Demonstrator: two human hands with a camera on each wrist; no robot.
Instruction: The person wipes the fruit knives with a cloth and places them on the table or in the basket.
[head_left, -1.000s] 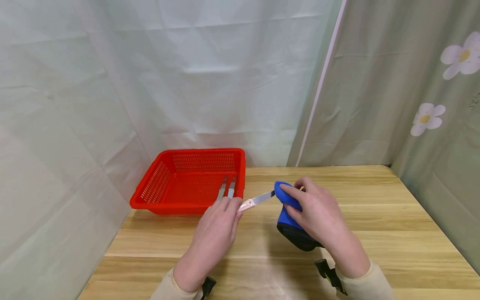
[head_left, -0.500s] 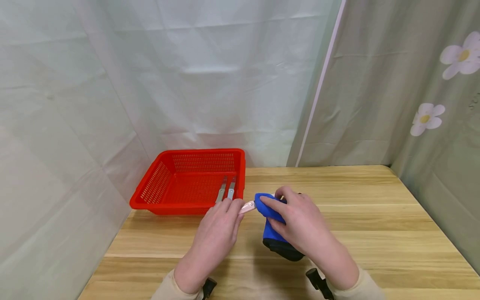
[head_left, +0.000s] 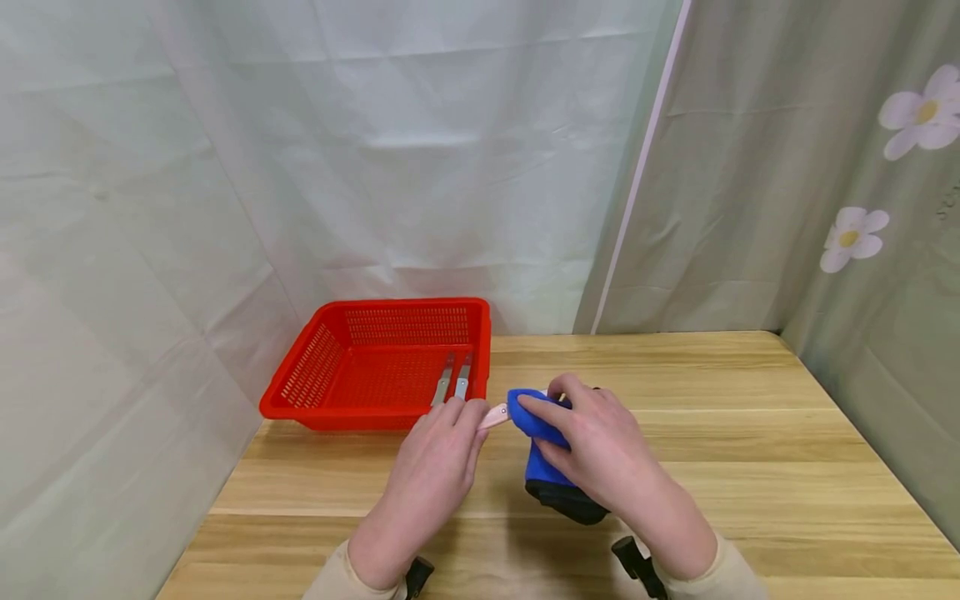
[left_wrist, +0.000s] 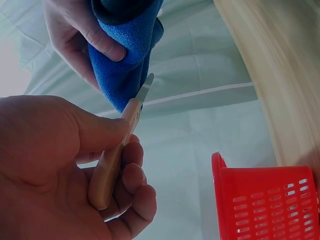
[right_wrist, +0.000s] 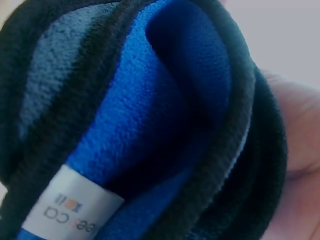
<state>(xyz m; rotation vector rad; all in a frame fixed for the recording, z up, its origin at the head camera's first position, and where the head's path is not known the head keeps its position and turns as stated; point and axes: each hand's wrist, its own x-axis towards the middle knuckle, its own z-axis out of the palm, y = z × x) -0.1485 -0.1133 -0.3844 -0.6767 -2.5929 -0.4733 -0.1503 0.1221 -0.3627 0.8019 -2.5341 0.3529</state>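
Note:
My left hand (head_left: pixel 437 454) grips a small knife (head_left: pixel 495 416) by its pale handle, above the table near the basket's front right corner. A folded blue cloth (head_left: pixel 546 467) with black edging is in my right hand (head_left: pixel 603 446), whose fingers pinch it against the knife just past the handle. Most of the blade is hidden by cloth and fingers in the head view; in the left wrist view the blade (left_wrist: pixel 146 86) shows beside the cloth (left_wrist: pixel 122 55). Loose folds and a white label (right_wrist: pixel 72 205) fill the right wrist view.
A red plastic basket (head_left: pixel 322 420) with slotted walls stands at the back left of the wooden table (head_left: pixel 720 433). Two knives (head_left: pixel 443 383) lie along its right side. Pale curtains (head_left: pixel 450 167) hang behind and at both sides.
My right hand has moved left with the cloth, from the blade's tip to beside the handle, covering the blade. Over the last half second little has moved. The left hand stays nearly still.

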